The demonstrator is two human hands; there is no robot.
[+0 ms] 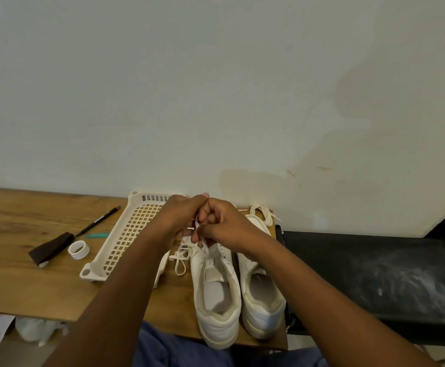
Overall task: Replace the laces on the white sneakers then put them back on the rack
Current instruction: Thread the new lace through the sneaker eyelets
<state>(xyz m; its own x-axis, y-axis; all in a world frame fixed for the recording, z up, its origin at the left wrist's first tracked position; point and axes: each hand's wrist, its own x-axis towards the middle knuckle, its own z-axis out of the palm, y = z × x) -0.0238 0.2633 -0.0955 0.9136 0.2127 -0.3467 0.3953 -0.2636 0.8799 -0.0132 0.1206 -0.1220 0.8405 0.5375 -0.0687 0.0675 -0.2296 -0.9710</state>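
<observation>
Both hands meet just above the toe end of the left sneaker (217, 284). Left hand (183, 215) fingers curled tight, pinching the white lace (202, 241); right hand (222, 223) also curled round the lace w/ thumb up, touching the left. Lace runs down to the sneaker's eyelets. 2nd sneaker (262, 295) just right of it, rack (120, 234) just left, spare lace bundle (262, 214) beyond
</observation>
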